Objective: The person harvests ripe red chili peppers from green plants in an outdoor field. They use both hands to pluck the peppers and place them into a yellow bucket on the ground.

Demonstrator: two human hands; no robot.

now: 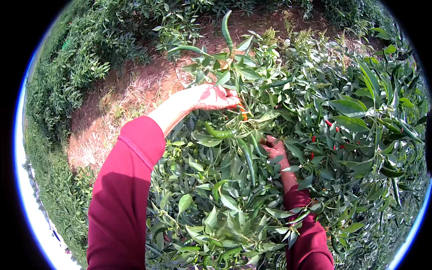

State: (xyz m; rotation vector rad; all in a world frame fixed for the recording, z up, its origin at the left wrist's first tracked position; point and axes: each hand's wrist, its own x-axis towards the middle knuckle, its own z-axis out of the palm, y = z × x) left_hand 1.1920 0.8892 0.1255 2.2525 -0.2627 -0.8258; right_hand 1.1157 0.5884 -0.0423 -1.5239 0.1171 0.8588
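Observation:
My left hand reaches in from the left over a chili plant, its fingers closed at the stem. An orange-red chili pepper shows at its fingertips. Above that hand, two green chilies stick up and out from a leafy tip. Just below it hang a curved green chili and a long dark green chili. My right hand is lower and to the right, deep among the leaves, beside the hanging chilies. Foliage and shade hide most of its fingers.
Several red chilies hang in the foliage to the right. More green chilies are at the far right. Bare reddish soil with dry straw runs between this row and another row of plants beyond.

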